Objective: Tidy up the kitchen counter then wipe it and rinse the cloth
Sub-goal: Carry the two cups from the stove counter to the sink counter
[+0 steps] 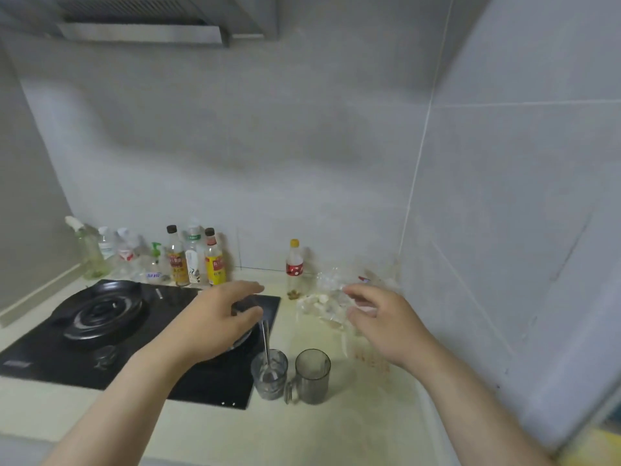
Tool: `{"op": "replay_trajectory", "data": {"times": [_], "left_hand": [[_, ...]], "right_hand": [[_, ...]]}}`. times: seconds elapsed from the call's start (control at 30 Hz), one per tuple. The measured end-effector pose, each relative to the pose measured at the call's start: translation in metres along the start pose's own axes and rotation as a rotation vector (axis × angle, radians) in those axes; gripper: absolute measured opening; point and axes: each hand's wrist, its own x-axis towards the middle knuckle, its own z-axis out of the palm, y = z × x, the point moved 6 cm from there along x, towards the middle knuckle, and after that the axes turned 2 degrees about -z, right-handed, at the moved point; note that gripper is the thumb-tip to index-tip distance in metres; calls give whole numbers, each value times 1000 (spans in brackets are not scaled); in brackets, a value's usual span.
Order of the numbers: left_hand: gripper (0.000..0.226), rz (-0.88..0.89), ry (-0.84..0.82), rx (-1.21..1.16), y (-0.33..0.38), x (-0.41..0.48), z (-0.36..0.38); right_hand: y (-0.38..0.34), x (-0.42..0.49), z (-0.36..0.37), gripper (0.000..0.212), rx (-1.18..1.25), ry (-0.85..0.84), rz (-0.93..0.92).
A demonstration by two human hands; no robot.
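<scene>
My left hand hovers over the right burner of the black hob, fingers spread and curved above a dark round thing that it mostly hides. My right hand reaches over the cream counter. Its fingertips are at a crumpled clear plastic bag with pale lumps inside; whether it grips the bag is unclear. In front of my hands stand a clear glass with a metal spoon in it and a grey glass mug. No cloth is in view.
A black round pan sits on the left burner. Several bottles line the back wall. A yellow-capped bottle stands alone beside the bag. Brown stains mark the counter by the right wall. A range hood hangs overhead.
</scene>
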Motion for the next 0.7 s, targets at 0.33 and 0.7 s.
{"op": "replay_trajectory", "data": {"times": [0.33,0.7], "left_hand": [[61,-256,-196,-155,-89,-11,83],[79,-403,-369,-286,-160,37,160]], "right_hand": [[101,-10,85,53,-26,-136,240],[160,33,148,79,-52,-180,416]]}}
